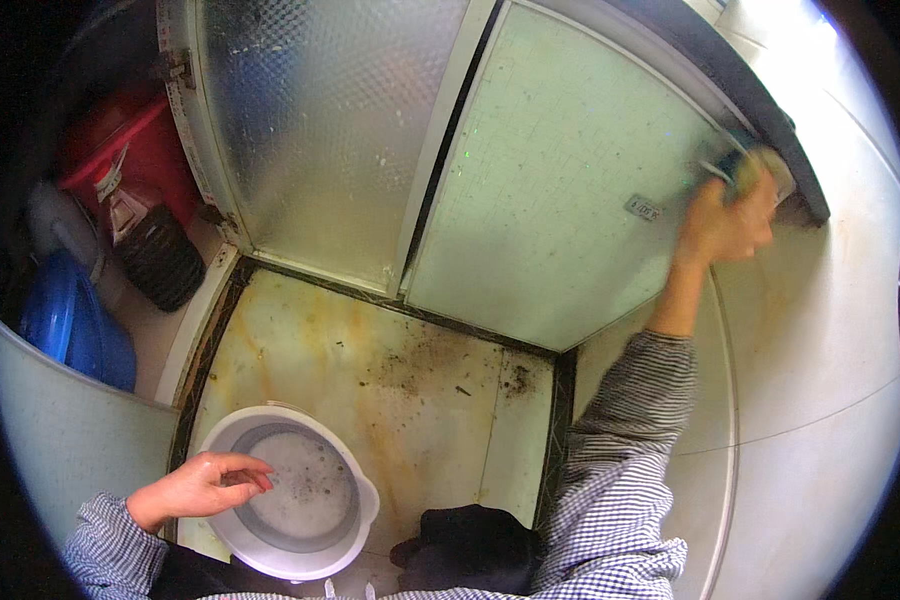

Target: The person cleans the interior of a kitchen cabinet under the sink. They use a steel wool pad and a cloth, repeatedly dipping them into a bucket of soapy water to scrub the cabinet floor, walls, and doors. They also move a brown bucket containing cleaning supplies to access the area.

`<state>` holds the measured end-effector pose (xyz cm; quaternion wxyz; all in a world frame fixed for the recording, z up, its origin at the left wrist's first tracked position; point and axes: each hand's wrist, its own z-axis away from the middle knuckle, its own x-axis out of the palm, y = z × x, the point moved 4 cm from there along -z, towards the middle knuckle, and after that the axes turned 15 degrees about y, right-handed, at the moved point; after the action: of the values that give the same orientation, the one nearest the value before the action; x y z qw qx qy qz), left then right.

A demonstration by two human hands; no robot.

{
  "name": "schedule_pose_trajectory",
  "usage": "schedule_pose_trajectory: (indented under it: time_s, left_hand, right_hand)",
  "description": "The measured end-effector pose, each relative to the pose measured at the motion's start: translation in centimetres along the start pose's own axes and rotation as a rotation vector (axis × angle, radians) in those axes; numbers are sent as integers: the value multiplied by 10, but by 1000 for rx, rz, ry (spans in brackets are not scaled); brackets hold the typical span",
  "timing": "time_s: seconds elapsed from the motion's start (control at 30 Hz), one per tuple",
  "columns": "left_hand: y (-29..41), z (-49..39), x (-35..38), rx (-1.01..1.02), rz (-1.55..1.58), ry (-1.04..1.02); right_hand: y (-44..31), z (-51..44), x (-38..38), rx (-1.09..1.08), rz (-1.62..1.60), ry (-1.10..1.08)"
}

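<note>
My right hand (722, 220), blurred, is raised at the upper right corner of a pale green cabinet door (555, 180). It grips a sponge or cloth (754, 174), yellowish green and too blurred to name surely. A small label bearing writing (644, 208) sits on the door beside the wrist. My left hand (214, 484) hovers over the rim of a white plastic bucket (367, 499), its thumb and fingers slightly parted with nothing between them. Whitish, foamy water with dark specks (300, 472) is inside the bucket.
Left of the green door is a textured glass door (322, 142). An open compartment holds a plastic jug of dark liquid (157, 255), a blue basin (75, 322) and a red container (157, 157). Dark dirt (420, 367) marks the stained floor (307, 337). A dark countertop edge (784, 142) overhangs.
</note>
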<state>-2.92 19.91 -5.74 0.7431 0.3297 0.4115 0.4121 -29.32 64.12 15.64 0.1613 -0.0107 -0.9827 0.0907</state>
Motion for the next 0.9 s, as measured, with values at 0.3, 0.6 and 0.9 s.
schedule_pose_trajectory:
  time_s: [0.3, 0.6, 0.9]
  left_hand:
    - [-1, -2, -2, -22, 11, 78]
    - [12, 21, 5, 151, -224, 65]
    - [9, -5, 12, 19, -112, 56]
  right_hand:
    - [-93, 243, -29, -655, -468, -136]
    - [29, 374, -111, -894, -669, -1190]
    - [35, -4, -1, -427, -237, 150]
